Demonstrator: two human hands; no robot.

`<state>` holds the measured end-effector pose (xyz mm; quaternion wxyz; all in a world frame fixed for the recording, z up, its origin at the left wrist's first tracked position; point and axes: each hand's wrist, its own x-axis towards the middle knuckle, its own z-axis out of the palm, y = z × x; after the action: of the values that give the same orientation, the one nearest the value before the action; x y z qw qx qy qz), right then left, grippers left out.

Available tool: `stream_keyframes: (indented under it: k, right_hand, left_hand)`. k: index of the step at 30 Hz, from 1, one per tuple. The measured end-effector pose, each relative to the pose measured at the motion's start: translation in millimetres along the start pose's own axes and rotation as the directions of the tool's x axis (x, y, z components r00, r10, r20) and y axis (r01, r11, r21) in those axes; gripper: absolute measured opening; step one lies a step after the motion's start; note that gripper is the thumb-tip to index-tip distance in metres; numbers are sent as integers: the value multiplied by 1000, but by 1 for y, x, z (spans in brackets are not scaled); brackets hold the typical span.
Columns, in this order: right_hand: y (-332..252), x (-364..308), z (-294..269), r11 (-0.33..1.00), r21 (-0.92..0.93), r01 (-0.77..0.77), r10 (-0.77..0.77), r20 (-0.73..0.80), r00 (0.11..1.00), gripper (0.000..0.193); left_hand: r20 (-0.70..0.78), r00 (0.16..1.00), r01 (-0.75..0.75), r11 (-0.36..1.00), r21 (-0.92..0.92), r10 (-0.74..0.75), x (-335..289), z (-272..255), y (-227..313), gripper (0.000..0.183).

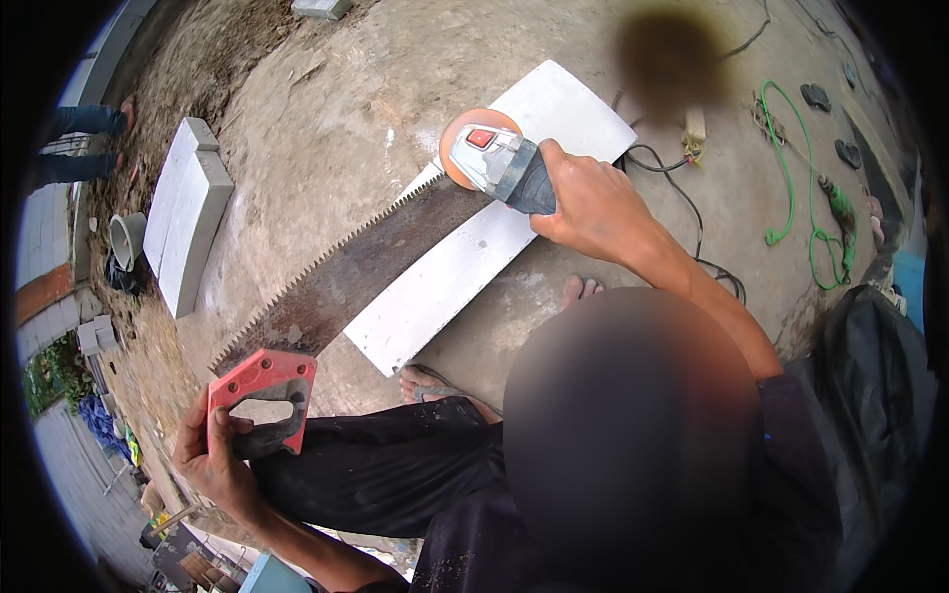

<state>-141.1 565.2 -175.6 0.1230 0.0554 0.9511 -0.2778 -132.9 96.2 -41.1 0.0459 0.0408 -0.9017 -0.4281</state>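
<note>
A hand saw (346,267) with a rusty toothed blade and a red and black handle slants across the view, teeth facing up and left. My left hand (215,450) is closed round the saw's handle at the lower left. In my right hand (598,203) is an angle grinder (504,168) with an orange disc, gripped by its dark body. The disc lies over the far end of the saw blade; whether it touches the teeth I cannot tell. Beneath both tools a long white block (435,301) rests on the ground.
Pale blocks (188,212) and a grey bucket (127,240) stand at the left. A black cable (697,222) runs behind my right arm. Farther right lie a green cord (791,188), a green power tool (842,217) and sandals (816,96). Another person's legs (89,146) show at far left.
</note>
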Motion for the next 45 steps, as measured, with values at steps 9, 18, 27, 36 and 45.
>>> stream_keyframes:
  k: [9, 18, 27, 36, 45]
  right_hand:
    - [-6, 4, 1, 999, 21, -44, 45, -41, 998, 48]
    - [-18, -15, -11, 975, 221, 2, 22, -106, 994, 52]
    - [-47, -15, -18, 960, 267, 83, -81, -17, 997, 48]
    - [-51, -17, -17, 981, 126, 149, -153, 27, 988, 47]
    - [-50, -19, -13, 986, 104, 132, -138, 50, 989, 46]
  left_hand:
    - [-31, 997, 77, 995, 65, -75, 3, 6, 5, 28]
    - [-7, 998, 70, 997, 15, -70, 5, 4, 2, 28]
    - [-33, 998, 59, 998, 19, -58, 0, 8, 10, 28]
    - [-28, 999, 41, 998, 48, -40, -3, 11, 18, 30]
    - [6, 999, 36, 999, -12, -36, -1, 7, 13, 32]
